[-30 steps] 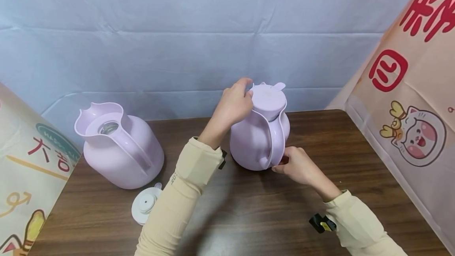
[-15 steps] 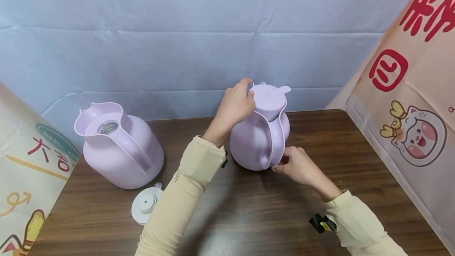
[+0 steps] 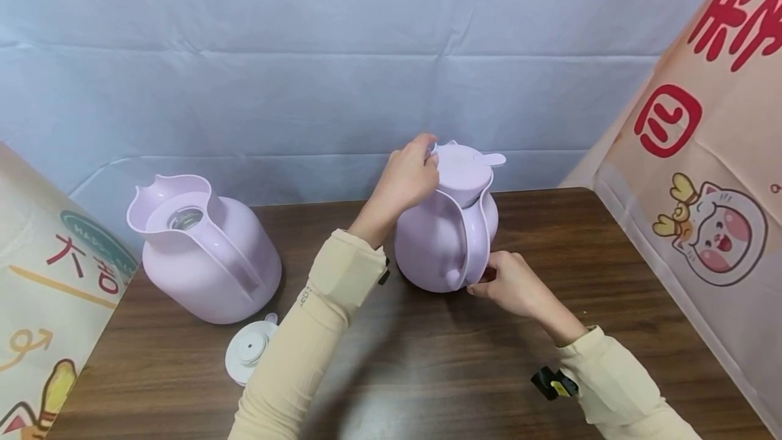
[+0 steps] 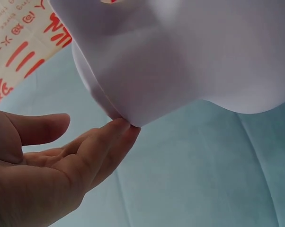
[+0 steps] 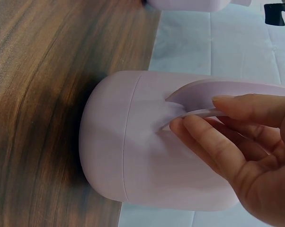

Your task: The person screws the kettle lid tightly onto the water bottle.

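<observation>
A lilac thermos jug [image 3: 429,246] stands upright right of centre, with a lilac lid [image 3: 459,167] in its mouth. The lid's tab points to the right. My left hand [image 3: 406,177] is at the jug's upper left; in the left wrist view its fairly straight fingertips touch the rim edge [image 4: 133,124], while the thumb stays apart. Low on the jug, my right hand [image 3: 512,284] pinches the lower part of the handle [image 5: 204,112] between thumb and fingers. Whether the left fingers also touch the lid cannot be told.
A second lilac thermos jug [image 3: 214,260] stands lidless at the left, its round mouth exposed. Its lid [image 3: 246,352] lies underside up on the wooden table [image 3: 440,372], near my left sleeve. A pale cloth [image 3: 330,87] hangs behind; a printed sheet [image 3: 709,175] borders the right.
The lid on the right jug has turned clockwise, its tab swinging from the back right towards the right. My left hand has shifted slightly rightward; the right hand keeps its hold.
</observation>
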The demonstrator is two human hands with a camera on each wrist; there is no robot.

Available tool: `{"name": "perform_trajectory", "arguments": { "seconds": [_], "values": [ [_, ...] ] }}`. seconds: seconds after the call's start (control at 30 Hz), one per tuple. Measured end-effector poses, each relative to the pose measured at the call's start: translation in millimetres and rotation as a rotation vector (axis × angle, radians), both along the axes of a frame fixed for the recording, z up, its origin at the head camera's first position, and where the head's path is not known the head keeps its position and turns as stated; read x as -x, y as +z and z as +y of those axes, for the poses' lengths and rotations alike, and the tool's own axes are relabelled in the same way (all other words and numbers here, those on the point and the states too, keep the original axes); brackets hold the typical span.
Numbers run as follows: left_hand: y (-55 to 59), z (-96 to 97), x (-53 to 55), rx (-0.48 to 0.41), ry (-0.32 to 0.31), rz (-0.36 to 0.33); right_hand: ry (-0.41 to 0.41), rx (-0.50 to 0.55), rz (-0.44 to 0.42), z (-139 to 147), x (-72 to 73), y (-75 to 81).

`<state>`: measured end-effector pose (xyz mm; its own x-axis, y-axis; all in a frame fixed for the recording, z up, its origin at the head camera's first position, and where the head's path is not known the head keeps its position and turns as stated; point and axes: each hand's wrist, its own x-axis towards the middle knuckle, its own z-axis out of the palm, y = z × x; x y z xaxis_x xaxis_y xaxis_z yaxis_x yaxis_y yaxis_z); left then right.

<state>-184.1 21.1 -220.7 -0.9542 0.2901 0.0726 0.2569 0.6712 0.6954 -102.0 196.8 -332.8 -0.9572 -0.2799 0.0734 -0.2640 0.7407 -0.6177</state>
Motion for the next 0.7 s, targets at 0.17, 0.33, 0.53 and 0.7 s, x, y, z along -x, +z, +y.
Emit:
{"name": "perform_trajectory", "arguments": {
  "seconds": [0.17, 0.33, 0.53, 0.7],
  "values": [
    [1.0, -3.9, -4.4, -0.017, 0.002, -0.004, -0.003, -0.002, -0.012, 0.8, 1.2, -1.6],
    [4.1, -5.6, -10.2, 0.013, 0.006, 0.002, 0.001, 0.003, -0.018, 1.4, 2.2, -2.0],
    [4.0, -3.0, -11.0, 0.06, 0.014, 0.015, 0.001, 0.005, -0.021, 0.8, 1.9, -1.8],
    [2.1, -0.8, -9.8, 0.065, 0.032, 0.021, -0.003, 0.002, -0.027, 0.9, 1.9, -1.7]
  ]
}}
